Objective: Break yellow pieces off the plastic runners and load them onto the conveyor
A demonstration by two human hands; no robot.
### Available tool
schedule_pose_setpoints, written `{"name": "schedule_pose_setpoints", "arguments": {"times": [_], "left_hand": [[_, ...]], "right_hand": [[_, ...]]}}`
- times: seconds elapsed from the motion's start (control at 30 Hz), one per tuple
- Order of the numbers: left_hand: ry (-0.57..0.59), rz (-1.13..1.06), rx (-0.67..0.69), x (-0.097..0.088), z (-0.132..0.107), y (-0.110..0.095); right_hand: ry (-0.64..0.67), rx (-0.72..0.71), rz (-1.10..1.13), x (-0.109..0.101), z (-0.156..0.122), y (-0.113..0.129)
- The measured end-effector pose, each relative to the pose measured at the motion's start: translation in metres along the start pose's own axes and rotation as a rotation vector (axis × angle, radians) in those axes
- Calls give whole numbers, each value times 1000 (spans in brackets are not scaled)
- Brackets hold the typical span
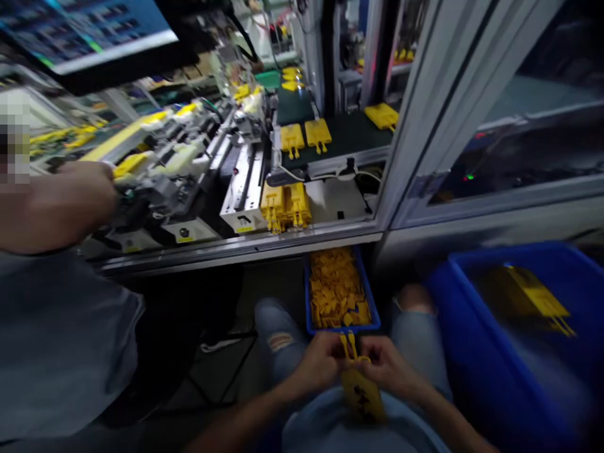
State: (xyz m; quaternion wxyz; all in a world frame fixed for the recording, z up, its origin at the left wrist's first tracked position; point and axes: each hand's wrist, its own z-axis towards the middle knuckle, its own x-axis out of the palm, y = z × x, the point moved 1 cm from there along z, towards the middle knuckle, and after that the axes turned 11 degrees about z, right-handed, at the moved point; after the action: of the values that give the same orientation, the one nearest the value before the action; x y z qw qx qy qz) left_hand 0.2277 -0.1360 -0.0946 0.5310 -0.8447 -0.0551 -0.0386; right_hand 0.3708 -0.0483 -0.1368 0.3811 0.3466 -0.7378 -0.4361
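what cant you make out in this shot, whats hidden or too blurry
All in the head view:
Yellow pronged part: its upper part is hidden by the left hand and right hand.
Large blue bin: cut off by the right edge, its contents blurred.
Monitor: cut off by the top edge, its screen too blurred to read.

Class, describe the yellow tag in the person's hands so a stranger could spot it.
Below the machine sits a blue bin of yellow pieces. Just below it is the tag, prongs up; unlike the loose pieces, it sits between the left hand and right hand.
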Motion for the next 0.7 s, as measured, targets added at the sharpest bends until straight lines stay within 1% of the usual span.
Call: {"name": "schedule_pose_setpoints", "arguments": {"times": [0.1,0.17,0.23,0.3,0.37,0.4,0.43,0.47,0.57,0.7], "left_hand": [[39,-16,44,-7,1,4],[47,-5,47,-13,4,11],[-12,42,-9,-19,7,19],[-73,110,-75,-21,10,24],[-81,155,-88,-17,13,25],[-67,161,-75,-13,14,24],[-57,155,-59,-8,16,23],[-54,145,-50,-3,19,22],[-40,88,-55,9,26,17],[-18,66,-61,15,31,15]], "right_hand": [[-17,5,-7,2,6,-3],[-33,18,-46,-3,10,-7],[-32,27,-117,-12,14,-11],[-46,19,-191,-25,15,-11],[-111,-24,-263,-37,11,-3],[-154,-54,-298,-43,8,2],[-167,-88,-338,-48,4,8],[-159,-123,-380,-52,0,14],[-157,-163,-434,-60,-9,27],[-149,-203,-454,-59,-20,33]]}}
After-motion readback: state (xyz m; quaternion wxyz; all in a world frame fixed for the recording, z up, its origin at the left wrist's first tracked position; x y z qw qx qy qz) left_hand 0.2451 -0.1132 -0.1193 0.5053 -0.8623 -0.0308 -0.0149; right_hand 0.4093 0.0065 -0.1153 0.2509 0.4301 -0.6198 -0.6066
